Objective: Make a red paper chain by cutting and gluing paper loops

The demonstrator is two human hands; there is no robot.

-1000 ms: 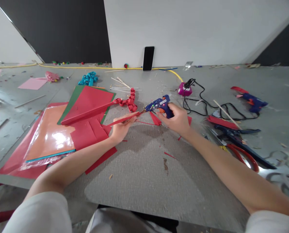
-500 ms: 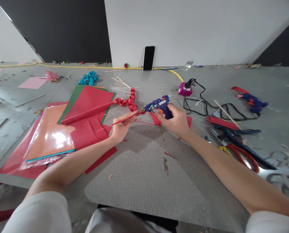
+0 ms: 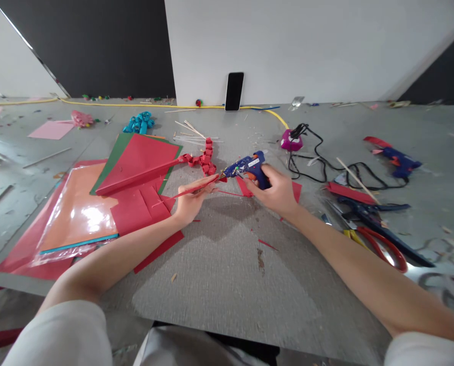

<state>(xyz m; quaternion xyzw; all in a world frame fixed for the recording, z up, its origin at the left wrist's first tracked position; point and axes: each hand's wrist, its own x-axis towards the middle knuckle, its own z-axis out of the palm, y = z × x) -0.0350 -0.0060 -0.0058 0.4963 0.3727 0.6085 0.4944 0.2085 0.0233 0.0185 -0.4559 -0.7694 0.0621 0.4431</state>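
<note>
My right hand (image 3: 276, 188) is wrapped round the handle of a blue hot glue gun (image 3: 246, 166), whose nozzle points left. Between the fingers of my left hand (image 3: 191, 200) a thin red paper strip (image 3: 185, 192) is pinched. The strip's right end lies at the glue gun's tip; whether they touch, I cannot tell. Just beyond my left hand rests a red paper chain (image 3: 207, 161) of folded links. More red paper (image 3: 137, 206), cut into strips in part, lies under and beside my left forearm.
Stacked sheets in a clear plastic sleeve (image 3: 84, 203) lie at left. Scissors with red handles (image 3: 383, 246) and dark pliers-like tools sit at right, near a second blue glue gun (image 3: 402, 162). A black cord (image 3: 320, 147) loops from a purple socket (image 3: 291, 140). A phone (image 3: 234, 91) leans on the wall.
The glue gun and my right hand have shifted very slightly, with the nozzle a little farther left and lower along the strip's end. My left hand stays almost still.
</note>
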